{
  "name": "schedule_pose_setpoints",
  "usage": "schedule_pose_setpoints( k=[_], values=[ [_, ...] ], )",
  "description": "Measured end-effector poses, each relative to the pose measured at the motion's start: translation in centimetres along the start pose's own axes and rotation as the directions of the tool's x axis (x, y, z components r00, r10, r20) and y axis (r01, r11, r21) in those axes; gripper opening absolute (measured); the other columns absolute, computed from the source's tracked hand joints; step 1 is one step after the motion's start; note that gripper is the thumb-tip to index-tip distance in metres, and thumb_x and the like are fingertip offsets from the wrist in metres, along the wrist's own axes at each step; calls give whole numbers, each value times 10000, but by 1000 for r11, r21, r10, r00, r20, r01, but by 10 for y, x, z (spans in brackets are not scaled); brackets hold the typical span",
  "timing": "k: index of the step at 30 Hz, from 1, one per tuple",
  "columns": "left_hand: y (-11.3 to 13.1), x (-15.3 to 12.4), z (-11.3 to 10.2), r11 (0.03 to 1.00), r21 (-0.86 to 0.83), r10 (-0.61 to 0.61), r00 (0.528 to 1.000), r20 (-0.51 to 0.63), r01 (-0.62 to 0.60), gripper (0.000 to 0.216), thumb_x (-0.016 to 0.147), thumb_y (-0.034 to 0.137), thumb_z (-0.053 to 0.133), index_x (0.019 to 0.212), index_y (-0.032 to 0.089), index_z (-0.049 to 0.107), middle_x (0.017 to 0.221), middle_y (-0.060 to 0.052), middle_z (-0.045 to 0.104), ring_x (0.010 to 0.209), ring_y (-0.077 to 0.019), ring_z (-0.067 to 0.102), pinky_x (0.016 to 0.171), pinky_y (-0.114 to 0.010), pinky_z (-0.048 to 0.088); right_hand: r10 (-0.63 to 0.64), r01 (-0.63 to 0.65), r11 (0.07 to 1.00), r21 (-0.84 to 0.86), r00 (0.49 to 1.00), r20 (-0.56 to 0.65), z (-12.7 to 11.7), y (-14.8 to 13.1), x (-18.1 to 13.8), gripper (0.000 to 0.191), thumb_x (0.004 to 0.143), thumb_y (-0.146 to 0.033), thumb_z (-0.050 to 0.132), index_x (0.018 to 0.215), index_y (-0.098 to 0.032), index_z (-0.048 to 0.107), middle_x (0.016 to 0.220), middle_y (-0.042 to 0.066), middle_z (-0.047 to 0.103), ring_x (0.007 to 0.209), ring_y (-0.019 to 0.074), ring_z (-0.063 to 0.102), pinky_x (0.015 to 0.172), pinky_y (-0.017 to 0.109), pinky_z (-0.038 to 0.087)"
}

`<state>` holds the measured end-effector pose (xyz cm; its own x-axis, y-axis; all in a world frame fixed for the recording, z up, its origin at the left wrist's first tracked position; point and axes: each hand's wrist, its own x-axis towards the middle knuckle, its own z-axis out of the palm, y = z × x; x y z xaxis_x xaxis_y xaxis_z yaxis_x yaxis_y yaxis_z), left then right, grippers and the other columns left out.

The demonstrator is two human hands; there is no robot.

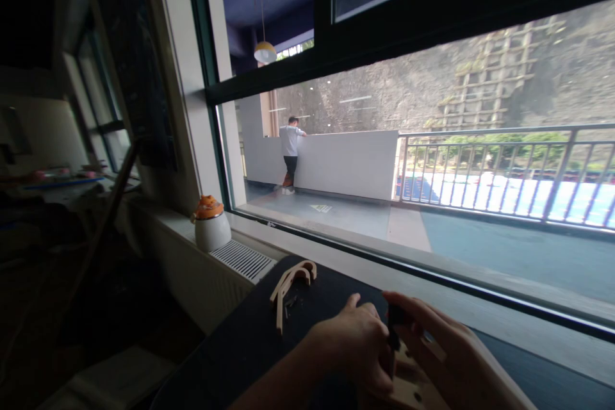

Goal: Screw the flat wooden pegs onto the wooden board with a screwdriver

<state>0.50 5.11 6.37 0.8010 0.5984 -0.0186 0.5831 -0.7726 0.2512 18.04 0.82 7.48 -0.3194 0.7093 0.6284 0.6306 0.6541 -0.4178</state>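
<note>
My left hand [358, 339] is closed, its fingers curled at the near side of the dark table, and what they hold is hidden. Facing it, my right hand [444, 346] pinches a small black object [394, 320] between thumb and fingers; its kind is too dark to make out. Both hands nearly meet at this object. Under them shows part of a light wooden piece [408, 391] with dark holes, mostly covered by my right hand. Beyond my left hand lie hook-shaped wooden strips [286, 288], with small dark bits [290, 303] beside them.
The dark tabletop [230, 359] stands against a window sill [336, 262]. A white jar with an orange top [211, 230] sits on a radiator cover [245, 261] at the left. Outside the glass, a person [289, 147] leans on a white wall [346, 163] near a railing [480, 173].
</note>
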Motion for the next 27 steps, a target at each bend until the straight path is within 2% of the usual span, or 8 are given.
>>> schedule_pose_setpoints(
  k=[3, 8, 15, 19, 23, 27],
  values=[
    [-2, 1, 2, 999, -31, -6, 1000, 14, 6, 204, 655, 379, 698, 760, 203, 695, 741, -30, 607, 1072, -311, 516, 1094, -615, 148, 28, -28, 999, -18, 1000, -15, -3, -1, 0, 326, 837, -272, 559, 1144, -276, 669, 976, 46, 740, 808, 164, 703, 691, 211, 560],
    [-1, 2, 3, 1000, 27, 2, 1000, -3, -1, 232, 667, 395, 677, 749, 179, 694, 771, -53, 629, 1059, -318, 513, 1069, -631, 193, -34, 33, 998, 49, 999, 21, -9, -5, 1, 284, 900, -294, 488, 1104, -251, 682, 1080, 71, 709, 936, 169, 679, 775, 211, 544],
    [3, 0, -2, 997, 79, -4, 1000, 6, 4, 282, 652, 418, 685, 714, 144, 667, 791, -69, 620, 974, -286, 555, 1089, -570, 225, 53, -51, 998, 40, 998, -45, -5, -8, 7, 202, 840, -331, 588, 983, -235, 694, 850, 28, 727, 650, 134, 652, 597, 214, 538],
    [7, -2, -6, 998, 62, -7, 1000, -12, 7, 270, 684, 355, 633, 838, 139, 685, 866, -88, 628, 990, -305, 549, 1064, -601, 243, 62, -61, 996, 61, 998, -20, -5, -11, 7, 246, 861, -314, 548, 1043, -244, 698, 954, 42, 738, 767, 150, 686, 677, 214, 549],
    [9, -3, -6, 997, 79, -16, 1000, -4, 16, 299, 685, 346, 643, 883, 127, 691, 825, -87, 625, 991, -310, 542, 1057, -592, 260, 35, -35, 995, 95, 999, 7, -4, -8, 6, 280, 872, -286, 535, 1114, -260, 672, 989, 42, 728, 816, 152, 687, 697, 215, 548],
    [7, -3, -3, 999, 47, -1, 1000, -16, 2, 192, 687, 314, 663, 804, 170, 707, 783, -51, 637, 997, -297, 536, 1059, -608, 234, 36, -34, 996, 78, 999, -32, -3, -7, 8, 157, 830, -302, 589, 944, -230, 669, 764, 9, 696, 650, 132, 648, 588, 208, 527]
  ],
)
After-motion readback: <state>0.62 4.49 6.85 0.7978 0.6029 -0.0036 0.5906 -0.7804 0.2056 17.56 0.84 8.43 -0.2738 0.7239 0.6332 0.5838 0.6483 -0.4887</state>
